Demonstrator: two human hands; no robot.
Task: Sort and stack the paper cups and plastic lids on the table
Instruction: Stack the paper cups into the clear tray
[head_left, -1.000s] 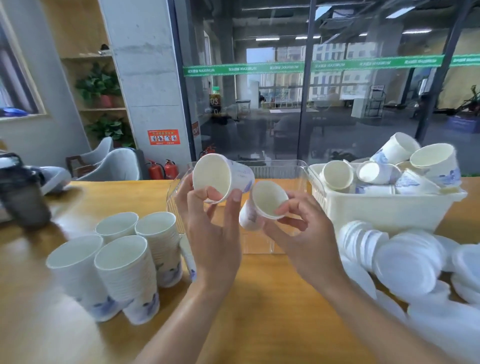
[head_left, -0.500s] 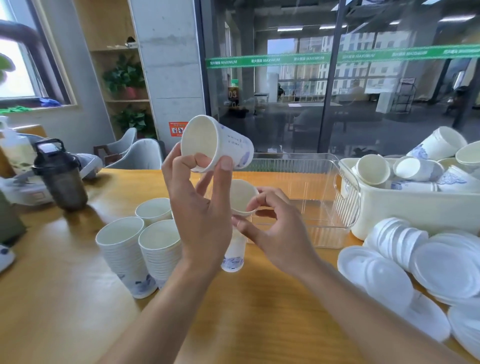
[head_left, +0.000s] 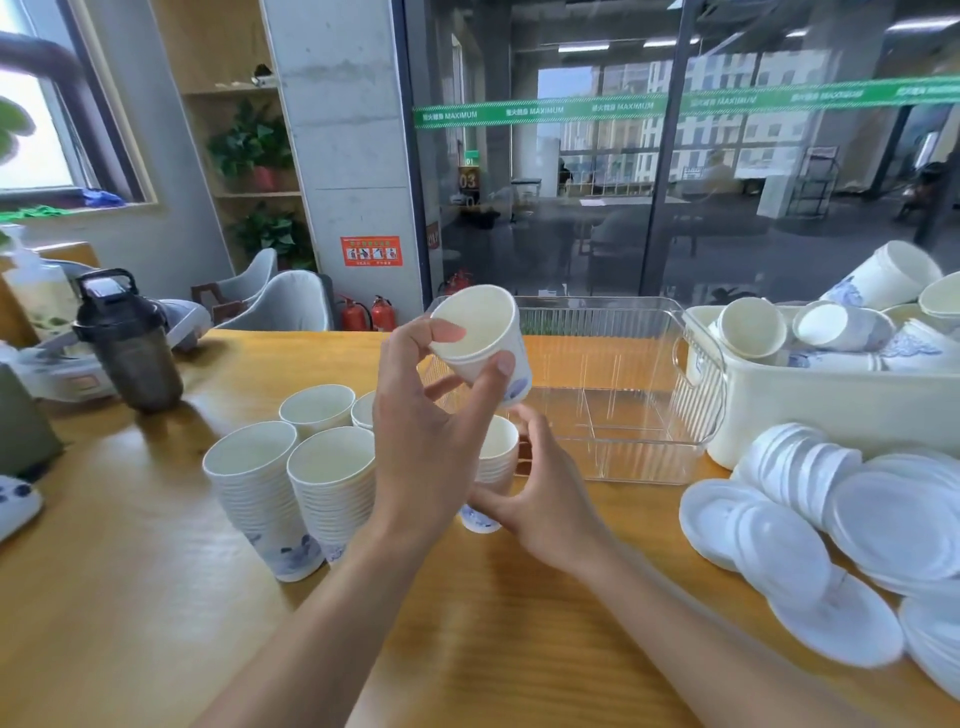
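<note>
White paper cups (head_left: 480, 338) with blue prints, translucent white lids (head_left: 893, 525), yellow-orange table (head_left: 156, 597)

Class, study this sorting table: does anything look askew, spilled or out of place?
Yes. The plastic lids at the right lie in a slumped, overlapping heap, not a neat stack. The cups in the white bin are jumbled on their sides. The cup stacks at the left stand upright.

Matt paper cups (head_left: 291, 488), glossy plastic lids (head_left: 893, 525), a clear ribbed plastic bin (head_left: 696, 410), smooth wooden table (head_left: 130, 597).
</note>
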